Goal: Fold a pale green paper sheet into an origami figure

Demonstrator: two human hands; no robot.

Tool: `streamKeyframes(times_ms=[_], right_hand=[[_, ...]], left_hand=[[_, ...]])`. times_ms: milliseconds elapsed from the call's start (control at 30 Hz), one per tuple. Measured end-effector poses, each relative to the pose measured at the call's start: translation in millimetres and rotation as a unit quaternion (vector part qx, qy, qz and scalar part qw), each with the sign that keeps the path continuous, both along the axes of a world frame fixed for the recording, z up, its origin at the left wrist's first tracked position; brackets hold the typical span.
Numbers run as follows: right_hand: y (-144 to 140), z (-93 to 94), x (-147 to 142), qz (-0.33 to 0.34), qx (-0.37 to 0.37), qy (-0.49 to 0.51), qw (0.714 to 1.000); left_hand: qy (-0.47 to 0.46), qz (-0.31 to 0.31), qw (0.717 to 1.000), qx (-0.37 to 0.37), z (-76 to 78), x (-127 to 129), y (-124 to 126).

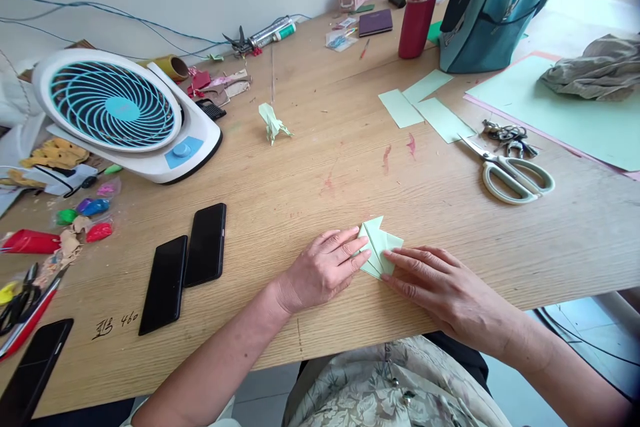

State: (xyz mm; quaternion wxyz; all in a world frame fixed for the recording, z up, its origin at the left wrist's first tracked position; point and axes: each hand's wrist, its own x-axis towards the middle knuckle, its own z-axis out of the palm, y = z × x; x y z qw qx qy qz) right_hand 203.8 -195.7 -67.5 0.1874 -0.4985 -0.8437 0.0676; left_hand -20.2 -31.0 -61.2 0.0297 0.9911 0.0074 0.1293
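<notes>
A small piece of folded pale green paper (375, 243) lies on the table near its front edge, with creased layers and pointed corners. My left hand (325, 263) rests over its left side, fingers stretched out and lying flat on the paper. From the right, my right hand (440, 283) holds the lower right part, fingertips on top and the thumb at the bottom edge. Whether any fingertip reaches under the paper is hidden. Farther back stands a folded green paper figure (273, 123). Several cut green paper strips (445, 119) lie at the right, touching the scissors (515, 173).
Keys (510, 137) lie beside the scissors. Large green sheets (555, 107) and a teal bag (493, 20) occupy the right back, near a red bottle (419, 17). On the left are a white fan (120, 107) and black phones (206, 243). Colored clay packets (93, 207) sit far left.
</notes>
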Motion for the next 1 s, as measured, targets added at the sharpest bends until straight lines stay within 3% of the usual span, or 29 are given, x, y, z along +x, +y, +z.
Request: streamKeyframes(times_ms=[1000], right_hand=[[-0.2,-1.2,1.3,0.005,0.006,-0.021,1.0]], left_hand=[[0.118,-0.004,0.993,-0.029,3.2,-7.8,2.2]])
